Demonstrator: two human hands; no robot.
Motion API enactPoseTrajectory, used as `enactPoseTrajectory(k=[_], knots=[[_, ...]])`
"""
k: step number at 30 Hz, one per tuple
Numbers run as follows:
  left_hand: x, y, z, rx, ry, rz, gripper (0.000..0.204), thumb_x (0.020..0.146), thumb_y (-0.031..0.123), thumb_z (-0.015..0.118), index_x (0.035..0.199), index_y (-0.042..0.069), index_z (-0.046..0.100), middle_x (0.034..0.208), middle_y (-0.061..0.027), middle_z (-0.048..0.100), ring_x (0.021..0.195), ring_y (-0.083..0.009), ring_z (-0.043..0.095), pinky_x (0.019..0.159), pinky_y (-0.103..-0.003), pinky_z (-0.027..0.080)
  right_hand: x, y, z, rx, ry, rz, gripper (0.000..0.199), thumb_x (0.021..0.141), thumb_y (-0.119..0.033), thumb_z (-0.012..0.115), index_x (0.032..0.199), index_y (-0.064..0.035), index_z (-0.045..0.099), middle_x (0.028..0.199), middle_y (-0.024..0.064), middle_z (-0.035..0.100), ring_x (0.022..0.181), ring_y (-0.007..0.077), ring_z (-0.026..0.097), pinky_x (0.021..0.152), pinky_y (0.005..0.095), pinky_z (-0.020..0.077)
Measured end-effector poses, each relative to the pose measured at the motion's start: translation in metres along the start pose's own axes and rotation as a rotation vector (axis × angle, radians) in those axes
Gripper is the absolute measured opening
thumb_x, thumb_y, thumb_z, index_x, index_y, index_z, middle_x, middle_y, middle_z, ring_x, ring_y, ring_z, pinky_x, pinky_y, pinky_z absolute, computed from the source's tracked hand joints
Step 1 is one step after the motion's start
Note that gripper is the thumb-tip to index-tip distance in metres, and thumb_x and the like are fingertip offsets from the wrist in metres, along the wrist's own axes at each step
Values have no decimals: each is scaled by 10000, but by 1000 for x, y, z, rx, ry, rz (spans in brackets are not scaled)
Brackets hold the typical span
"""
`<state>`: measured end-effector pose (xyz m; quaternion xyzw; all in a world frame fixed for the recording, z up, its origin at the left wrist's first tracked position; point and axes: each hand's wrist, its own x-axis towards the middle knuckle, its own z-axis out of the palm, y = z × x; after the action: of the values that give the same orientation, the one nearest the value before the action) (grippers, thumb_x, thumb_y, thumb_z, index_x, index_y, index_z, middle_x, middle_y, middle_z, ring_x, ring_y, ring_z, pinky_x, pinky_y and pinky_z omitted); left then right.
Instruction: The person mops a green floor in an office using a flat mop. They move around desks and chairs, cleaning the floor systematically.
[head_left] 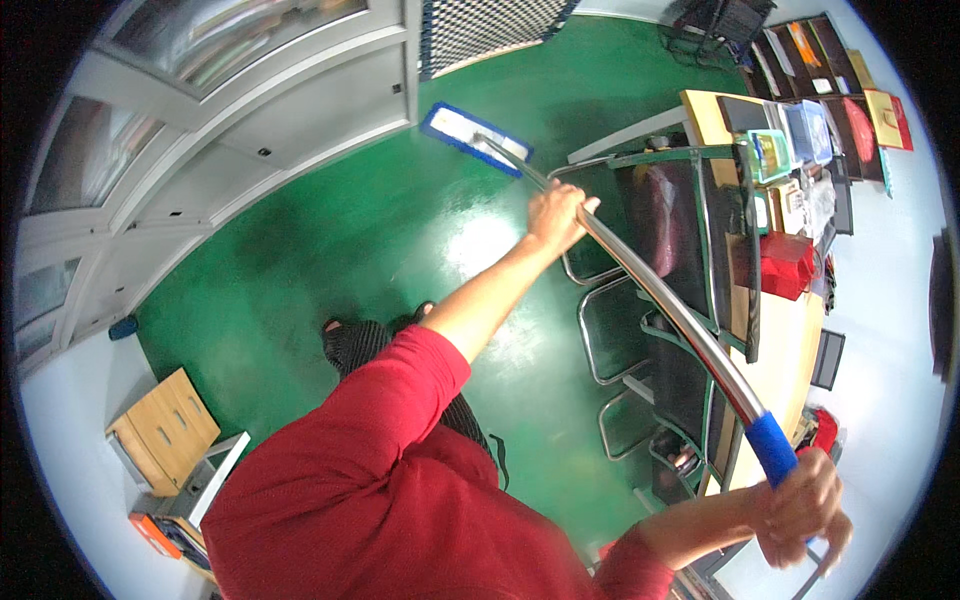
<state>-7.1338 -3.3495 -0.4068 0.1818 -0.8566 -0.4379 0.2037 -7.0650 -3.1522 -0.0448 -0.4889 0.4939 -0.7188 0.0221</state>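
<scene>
A flat mop (690, 330) with a long shiny metal pole slants across the view. Its white, blue-edged mop head (455, 128) lies on the green floor, near the foot of the grey cabinets. Closed around the lower part of the pole is my left hand (558, 217), with my arm stretched forward. At the lower right, my right hand (805, 505) wraps around the top end of the pole, by its blue grip (770, 448). Some fingers of the right hand look slightly blurred.
Grey cabinets (290, 150) line the left side. Black chairs with metal frames (605, 330) stand along a wooden desk (780, 370) on the right, close to the pole. A red bag (787, 265) sits on the desk. A wooden drawer unit (175, 425) stands at the lower left.
</scene>
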Motion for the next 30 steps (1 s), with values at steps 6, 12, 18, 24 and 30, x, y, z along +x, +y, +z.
enactPoseTrajectory(k=[6,12,18,24,30], knots=[[84,-18,32,2,-36,-110,303,816,329,582,723,41,572,877,-109,617,853,-335,607,776,-447,488,21,76,-4,-179,242,69,263,666,-47,695,803,-242,584,487,-73,452,450,58,459,457,198,376],[154,-16,76,-115,56,-177,280,823,312,565,746,43,574,886,-106,595,908,-354,564,806,-431,457,91,119,-57,-124,10,10,126,769,-59,594,729,-170,549,417,-57,473,336,50,425,381,185,331],[258,1,128,-192,-139,-163,254,820,292,571,761,45,586,917,-102,582,926,-325,554,769,-429,466,140,186,-114,-184,-210,-57,95,805,-73,520,718,-98,549,464,-5,508,397,93,482,417,226,389],[342,-55,183,269,-175,152,171,736,251,659,840,152,568,919,7,590,975,-246,573,865,-520,426,133,247,-139,-327,83,76,292,657,-23,630,915,-123,535,469,-8,500,400,134,481,441,270,397],[330,-32,154,162,-383,248,205,683,125,664,835,140,528,932,-13,578,1063,-243,542,947,-638,322,137,226,-154,-294,271,-90,292,633,-34,613,883,-176,563,411,-71,462,329,22,401,395,173,322]])
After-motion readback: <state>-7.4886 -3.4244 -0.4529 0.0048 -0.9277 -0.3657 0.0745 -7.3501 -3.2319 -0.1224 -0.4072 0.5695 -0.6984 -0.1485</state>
